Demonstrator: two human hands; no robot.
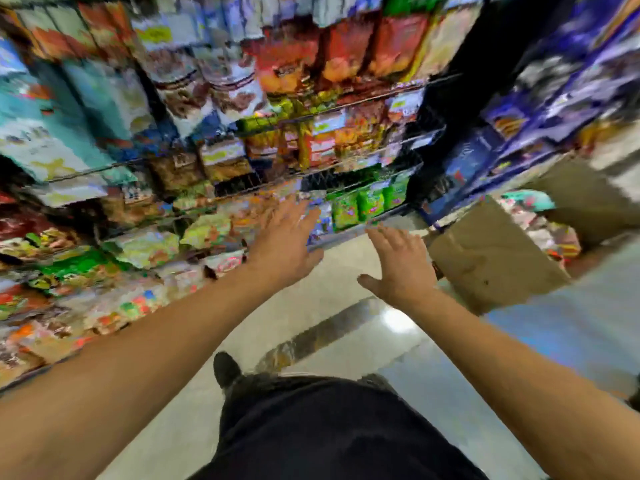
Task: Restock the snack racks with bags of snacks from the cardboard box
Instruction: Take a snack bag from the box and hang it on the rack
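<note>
The whole view is smeared by motion, so fine detail is lost; both bare forearms reach forward over a glossy pale tiled floor. The left hand is spread with straight fingers, palm down, and holds nothing; it hangs in front of the lower tiers of the tall wire snack rack, and whether its fingertips touch the bags there I cannot tell. The right hand is likewise flat, fingers straight and slightly parted, thumb out to the side, empty; it hovers just beside the near left corner of the brown cardboard box, apparently not touching it. The box stands on the floor at the right end of the rack, flaps up; inside, near its far right edge, lie blurred pink and red snack bags. The rack's tiers are crowded with bright packets; small green snack bags stand on the lowest tier near its right end, just beyond the two hands. To the right rises a blue shelf unit. Below, dark trousers and a black shoe show.
</note>
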